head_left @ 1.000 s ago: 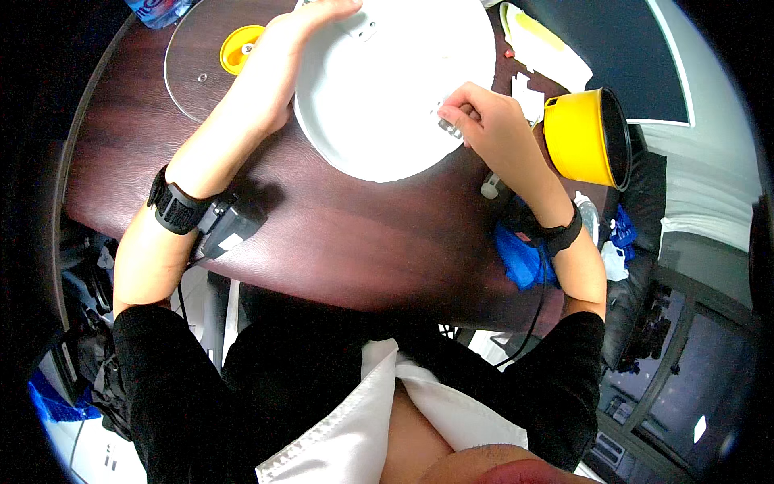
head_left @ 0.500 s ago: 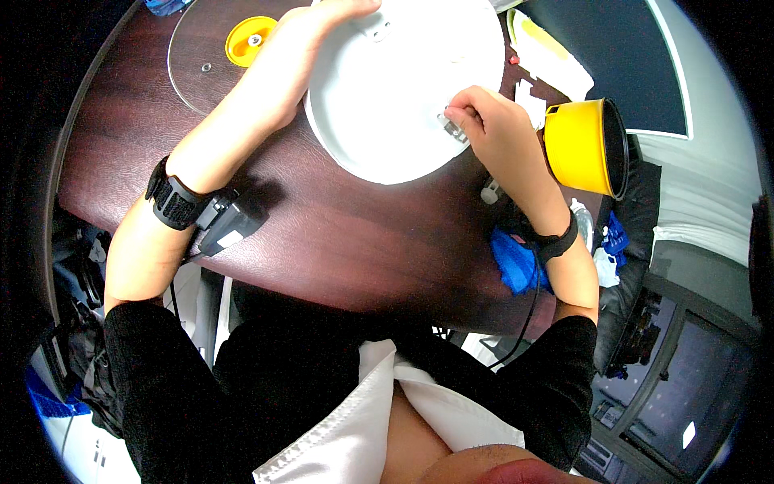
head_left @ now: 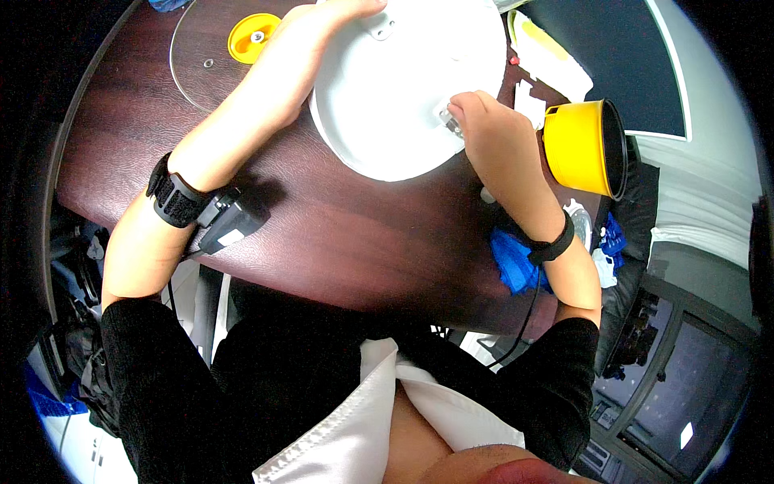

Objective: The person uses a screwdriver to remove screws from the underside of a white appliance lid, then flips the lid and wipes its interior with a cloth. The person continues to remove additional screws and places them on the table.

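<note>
A large white round vessel (head_left: 395, 113), like a pan or pot, lies at the top of the view; its far edge is cut off. Two rivet-like dots show on its far wall. Across its left rim lies my left hand (head_left: 310, 48), closed on the edge with the thumb over the inside; the other fingers are hidden. On the near right part of the vessel, my right hand (head_left: 488, 121) pinches a small shiny metal piece (head_left: 446, 115). Whether that piece is fixed to the vessel, I cannot tell.
A glass lid (head_left: 189, 60) with a yellow knob (head_left: 251, 39) sits left. At right stand a yellow pot (head_left: 574, 149), dark inside, and a yellow-and-white packet (head_left: 548, 52). Blue cloth (head_left: 514, 262) lies under my right forearm on the brown table (head_left: 322, 234).
The white vessel has shifted slightly right and away from me. My right hand has turned a little at the wrist, still pinching the metal piece. My left hand has moved slightly right with the rim.
</note>
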